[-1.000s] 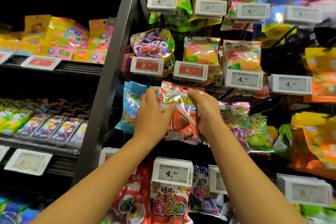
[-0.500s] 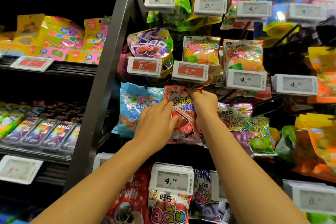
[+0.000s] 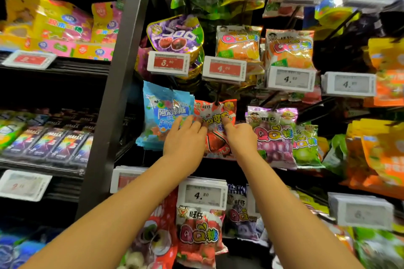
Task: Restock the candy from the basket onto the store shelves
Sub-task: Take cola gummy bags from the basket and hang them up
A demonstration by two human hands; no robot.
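A red candy bag with a cola picture hangs by its top on a black peg hook, between a blue candy bag and a purple grape bag. My left hand lies with nearly straight fingers against the red bag's left front. My right hand holds the bag's right edge, thumb on the front and the other fingers curled out of sight. The basket is not in view.
Price tags stick out on the peg ends above and a tag below my arms. More candy bags hang all around. A dark upright post separates the pegs from flat shelves on the left.
The red bag went up and back onto the peg and now hangs flatter. My left hand's fingers have spread onto its front. My right hand slid from the top corner down to the right edge.
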